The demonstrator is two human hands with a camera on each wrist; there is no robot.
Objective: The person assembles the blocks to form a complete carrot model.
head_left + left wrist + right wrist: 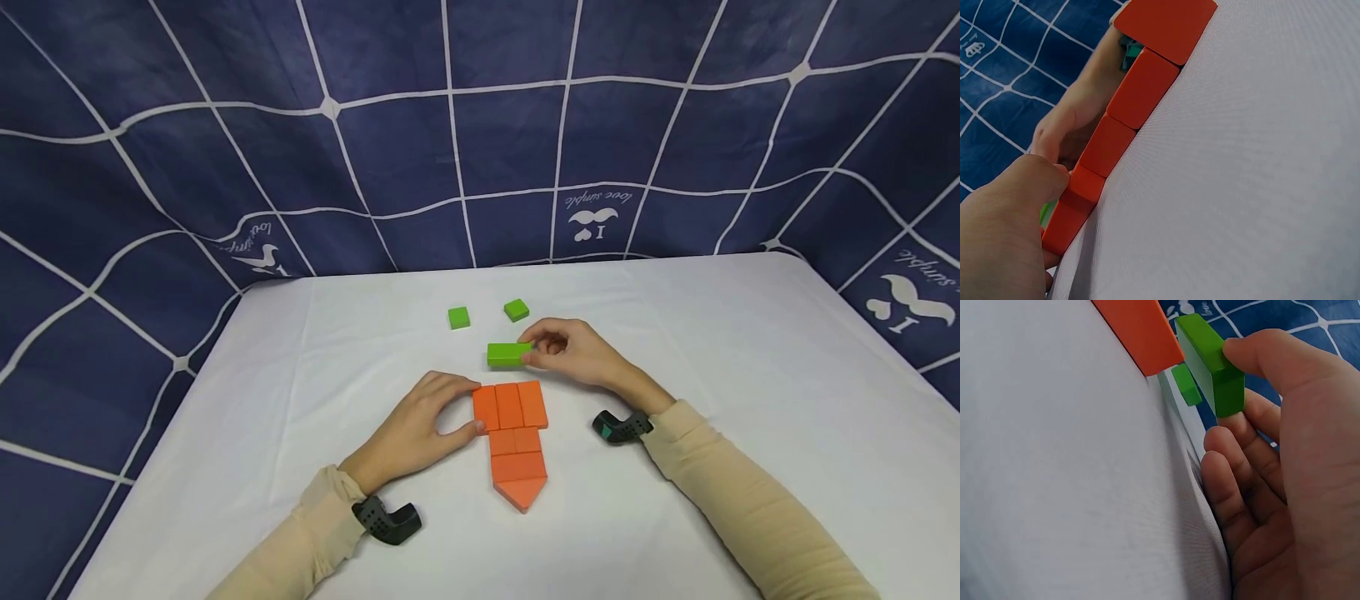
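My right hand (576, 352) pinches one end of a long green block (507, 355) between thumb and fingers, just beyond the orange blocks. In the right wrist view the green block (1210, 359) is tilted, with the thumb on its top face. Several orange blocks (510, 407) lie together on the white cloth, three side by side at the far end, narrower rows nearer, and a pointed block (521, 492) nearest. My left hand (420, 423) grips the leftmost of the three, thumb at its near end and index finger at its far end.
Two small green blocks, a left one (459, 317) and a right one (517, 310), lie farther back on the white-covered table (337, 333). A dark blue curtain (390, 150) with white grid lines hangs behind and at both sides. A dark wrist device sits on each arm.
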